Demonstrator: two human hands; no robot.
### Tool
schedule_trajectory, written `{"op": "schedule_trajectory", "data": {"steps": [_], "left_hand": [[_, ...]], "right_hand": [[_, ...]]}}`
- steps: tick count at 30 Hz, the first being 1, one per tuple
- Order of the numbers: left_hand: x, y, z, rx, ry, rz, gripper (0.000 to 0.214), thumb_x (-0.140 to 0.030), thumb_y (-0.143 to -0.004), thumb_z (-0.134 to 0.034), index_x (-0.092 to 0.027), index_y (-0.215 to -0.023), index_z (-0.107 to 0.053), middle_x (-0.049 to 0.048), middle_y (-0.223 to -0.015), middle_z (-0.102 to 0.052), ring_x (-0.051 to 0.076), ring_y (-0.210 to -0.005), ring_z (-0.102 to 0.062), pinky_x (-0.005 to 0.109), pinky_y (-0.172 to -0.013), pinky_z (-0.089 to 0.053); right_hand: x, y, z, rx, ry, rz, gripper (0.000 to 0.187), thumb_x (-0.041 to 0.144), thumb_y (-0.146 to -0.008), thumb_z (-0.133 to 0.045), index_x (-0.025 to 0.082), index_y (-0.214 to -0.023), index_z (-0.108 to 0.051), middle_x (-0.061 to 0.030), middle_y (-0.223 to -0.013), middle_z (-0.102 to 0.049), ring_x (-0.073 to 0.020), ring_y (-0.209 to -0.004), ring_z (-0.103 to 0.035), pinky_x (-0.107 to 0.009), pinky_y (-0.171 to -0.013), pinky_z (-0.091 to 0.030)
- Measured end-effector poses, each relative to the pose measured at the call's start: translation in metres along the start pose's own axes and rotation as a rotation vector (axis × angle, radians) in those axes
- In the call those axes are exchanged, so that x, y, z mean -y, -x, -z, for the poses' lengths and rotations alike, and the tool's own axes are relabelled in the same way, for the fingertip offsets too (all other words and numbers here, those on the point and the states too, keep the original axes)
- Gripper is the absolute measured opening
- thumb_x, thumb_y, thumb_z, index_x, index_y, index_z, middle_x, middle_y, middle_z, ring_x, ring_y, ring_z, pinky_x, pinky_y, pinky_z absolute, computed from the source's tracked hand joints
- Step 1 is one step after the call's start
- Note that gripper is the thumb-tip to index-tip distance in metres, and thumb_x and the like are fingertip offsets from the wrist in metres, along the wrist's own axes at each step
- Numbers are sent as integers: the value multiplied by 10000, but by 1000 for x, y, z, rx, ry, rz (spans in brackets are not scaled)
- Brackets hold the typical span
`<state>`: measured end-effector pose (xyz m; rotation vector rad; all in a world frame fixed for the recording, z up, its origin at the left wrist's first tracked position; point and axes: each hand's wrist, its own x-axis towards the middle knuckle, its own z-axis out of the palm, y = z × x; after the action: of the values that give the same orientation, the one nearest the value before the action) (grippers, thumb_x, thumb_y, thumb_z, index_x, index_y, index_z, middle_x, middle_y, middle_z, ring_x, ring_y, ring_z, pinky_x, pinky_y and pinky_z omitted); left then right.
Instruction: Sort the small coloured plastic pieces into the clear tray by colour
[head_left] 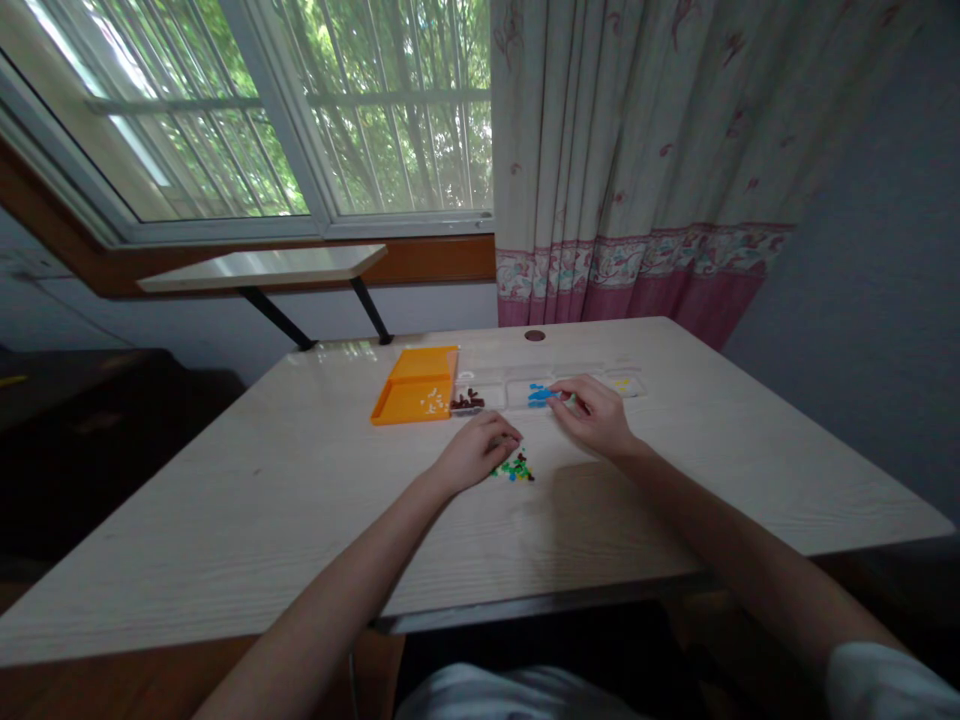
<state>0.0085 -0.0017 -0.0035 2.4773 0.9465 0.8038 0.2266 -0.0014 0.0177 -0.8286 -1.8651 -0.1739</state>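
Note:
Small mixed-colour plastic pieces (519, 468), green, blue, yellow and dark brown, lie in a loose heap on the table. My left hand (476, 452) rests at the heap's left edge, fingers curled in toward the thumb; whatever lies between them is hidden. Over a clear divided tray (495, 398) is my right hand (594, 413), its thumb and fingertips pinched beside the blue pieces (538, 395). What the pinch holds is too small to make out. Dark brown pieces (468, 399) fill a left compartment, and yellow pieces (621, 384) lie in the right one.
Left of the clear tray sits an open orange case (415, 385) with small white pieces (433, 402) in it. The pale wooden table (300, 500) has a round cable hole (535, 336) near its back edge. A raised shelf (262, 264) stands at the back left.

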Motion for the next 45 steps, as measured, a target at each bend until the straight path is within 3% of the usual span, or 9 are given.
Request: {"op": "schedule_trajectory", "data": {"steps": [6,14,18,23,30,37,45], "left_hand": [[0,-2,2,-90,111,130,163,-222,-793,-518,-155,-875,-643,42,-796,-630,127,-712,-536,236,-653,-419],[1,-4,-1,-135,272,267,174,-239,-761,-528,-126,-842,-633,21,-695,-622,89,-558,-484,190,-510,-364],[3,-5,-1,-171,302,295,187,-257,-753,-539,-132,-838,-650,10,-651,-602,82,-530,-454,188,-487,-336],[10,-4,-3,-229,360,334,209,-284,-739,-559,-124,-822,-664,1,-590,-565,71,-489,-404,182,-445,-298],[14,-5,-6,-252,352,271,173,-250,-695,-592,-129,-800,-659,7,-643,-589,71,-518,-421,183,-469,-322],[4,-6,-2,-227,410,258,159,-219,-682,-610,-132,-816,-616,-5,-646,-582,80,-559,-469,185,-511,-356],[7,-4,-5,-207,350,231,149,-236,-696,-615,-138,-809,-609,-10,-678,-583,75,-562,-455,182,-516,-342]], "right_hand": [[-1,1,-2,51,28,-51,135,256,-803,-537,171,-883,-605,-27,-722,-597,-116,-652,-547,-222,-626,-429],[-17,0,-20,174,235,-378,141,303,-793,-529,211,-837,-626,-4,-732,-601,-139,-704,-561,-234,-634,-399],[-25,-2,-26,204,297,-441,172,316,-787,-531,227,-890,-635,-2,-729,-596,-144,-698,-557,-238,-624,-385],[-14,2,-28,300,208,-375,182,304,-799,-518,217,-904,-638,-11,-764,-607,-130,-705,-553,-225,-633,-381],[5,10,-35,540,-55,-122,161,273,-799,-539,194,-881,-652,-15,-731,-613,-114,-676,-554,-208,-636,-388],[5,11,-36,496,-111,-103,173,301,-795,-563,186,-885,-655,-16,-716,-606,-110,-656,-545,-209,-636,-397],[5,12,-35,504,-90,-113,181,314,-803,-552,186,-887,-650,-11,-698,-591,-113,-655,-539,-211,-628,-391]]}}
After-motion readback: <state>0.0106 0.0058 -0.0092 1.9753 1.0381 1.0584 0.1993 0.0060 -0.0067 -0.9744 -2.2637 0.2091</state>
